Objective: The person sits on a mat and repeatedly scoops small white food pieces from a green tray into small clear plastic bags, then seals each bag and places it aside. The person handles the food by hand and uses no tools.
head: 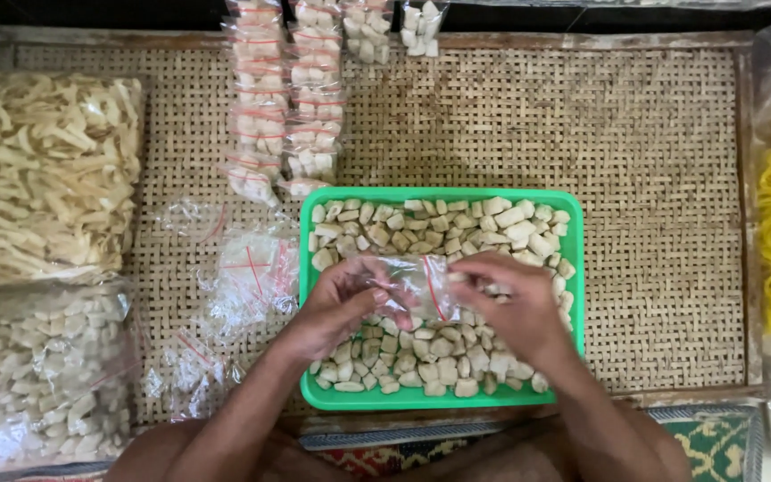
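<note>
While both hands (pixel 430 308) hold a bag (pixel 414 284), bare mat (pixel 662 178) lies rightward.

a woven bamboo tray (pixel 653 178) rests over a patterned mat (pixel 707 442).

One head-worn camera looks straight down, close above the woven tray (pixel 653 178).

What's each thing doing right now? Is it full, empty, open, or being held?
small clear bag: held by both hands, over the tray; contents unclear.
left hand: gripping the bag's left side.
right hand: gripping the bag's right side.
green tray: filled with pale chunks.
filled little bags: packed, lying in rows.
empty little bags: loose, piled on the woven mat.
big bag of strips: full.
</note>
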